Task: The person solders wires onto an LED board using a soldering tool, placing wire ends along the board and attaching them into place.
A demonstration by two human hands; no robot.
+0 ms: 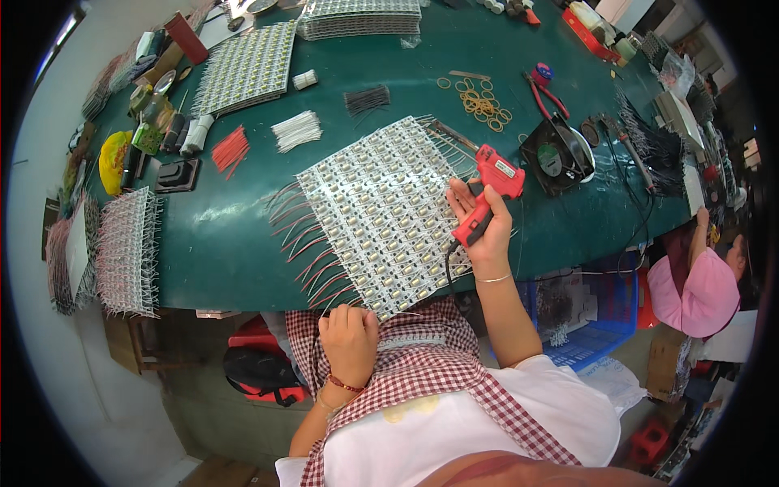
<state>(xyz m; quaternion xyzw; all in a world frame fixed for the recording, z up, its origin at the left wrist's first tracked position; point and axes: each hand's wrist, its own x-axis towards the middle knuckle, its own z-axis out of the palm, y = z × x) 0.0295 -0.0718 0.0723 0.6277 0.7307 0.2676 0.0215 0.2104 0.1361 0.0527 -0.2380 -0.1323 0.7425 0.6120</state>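
The red glue gun point(489, 195) stands over the right edge of the wired board point(381, 215), which lies on the green table point(219, 235) near its front edge. The right hand point(480, 223) grips the gun's handle. The left hand point(349, 337) is closed at the board's near corner, beside the checked apron point(430, 357).

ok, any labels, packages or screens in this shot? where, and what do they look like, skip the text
Glue gun: in the right hand, red, a small white rectangular label on its side.
Fan: on the green table, right of the gun, black, a round green hub sticker.
Yellow bag: table's left end, crumpled.
No screens visible.
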